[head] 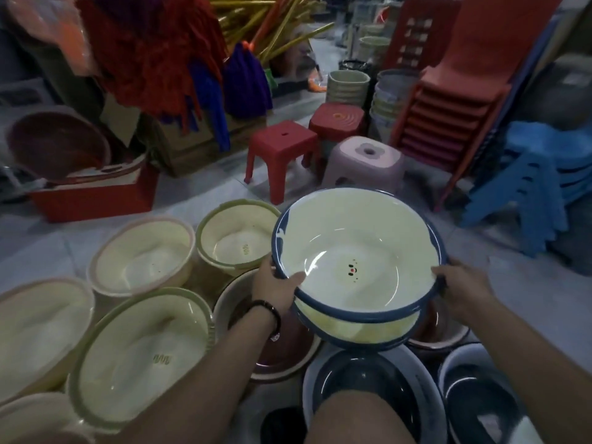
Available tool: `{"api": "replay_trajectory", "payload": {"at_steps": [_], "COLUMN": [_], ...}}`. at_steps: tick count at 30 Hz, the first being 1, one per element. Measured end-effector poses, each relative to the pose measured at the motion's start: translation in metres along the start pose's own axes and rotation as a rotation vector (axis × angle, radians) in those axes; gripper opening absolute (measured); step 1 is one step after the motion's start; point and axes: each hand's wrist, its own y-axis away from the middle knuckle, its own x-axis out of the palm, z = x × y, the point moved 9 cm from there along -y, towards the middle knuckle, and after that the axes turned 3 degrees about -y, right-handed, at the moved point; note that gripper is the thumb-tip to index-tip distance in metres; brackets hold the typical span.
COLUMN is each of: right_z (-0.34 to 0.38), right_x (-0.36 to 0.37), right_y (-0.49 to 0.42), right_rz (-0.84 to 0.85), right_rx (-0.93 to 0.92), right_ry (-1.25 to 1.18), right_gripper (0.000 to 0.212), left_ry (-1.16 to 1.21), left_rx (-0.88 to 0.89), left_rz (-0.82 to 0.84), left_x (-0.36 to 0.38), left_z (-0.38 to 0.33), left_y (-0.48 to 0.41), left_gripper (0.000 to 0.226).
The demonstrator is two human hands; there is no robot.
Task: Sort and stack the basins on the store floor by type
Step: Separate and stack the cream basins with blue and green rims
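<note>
Hidden / unclear:
- Outer wall of upper blue-rimmed basin (pixel 355 251) mostly covered by second blue-rimmed basin (pixel 358 328) nested beneath, slightly offset toward the camera. Cannot tell whether more are nested below.
- Maroon basin (pixel 275 350) largely behind the left forearm.
- Dark blue basin (pixel 368 379) partly blocked by knee (pixel 358 418).
- Nearest cream basin at bottom left cut off by the frame edge.
- Mops (pixel 153 49) at rear blurred.

Task item:
- Upper blue-rimmed basin: cream inside, glossy, blue rim with a white mark on its left arc, small red-and-black print at centre of the bottom.
- Tilted toward the camera, held in the air over the dark blue basin, just right of small green-rimmed basin (pixel 237 235).
- Large green-rimmed basin (pixel 141 350) and pink-rimmed basin (pixel 144 254) on the floor to the left.

Hands:
- Left hand (pixel 275 283) clamped on the left rim, thumb hooked over the edge into the bowl, fingers underneath and out of sight. Dark bracelet (pixel 267 310) on that wrist.
- Right hand (pixel 461 290) clamped on the right rim, thumb on top, fingers curled beneath.
</note>
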Motion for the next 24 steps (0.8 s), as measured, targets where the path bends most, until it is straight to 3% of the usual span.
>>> {"api": "replay_trajectory", "payload": {"at_steps": [5,14,18,24], "right_z": [-0.028,-0.079,-0.096,-0.116], "right_x": [-0.002,-0.007,-0.006,-0.004], "right_y": [-0.011,-0.027,-0.028,-0.032], "right_rz": [-0.024,-0.023,-0.006,0.063], "right_rx": [-0.005,0.122,0.155,0.186], "right_ry": [0.054,0.197,0.314,0.358], "right_gripper": [0.048,0.044,0.052,0.048], "left_ry": [-0.070,-0.147,-0.219,-0.323], "left_rx": [0.003,-0.091,-0.142,-0.198], "left_rz": [0.001,0.000,0.024,0.096], "left_x": [0.026,0.049,0.052,0.051], "left_z": [0.031,0.080,0.091,0.101], "left_y": [-0.012,-0.010,-0.015,-0.030], "left_gripper": [0.043,0.064,0.078,0.081]}}
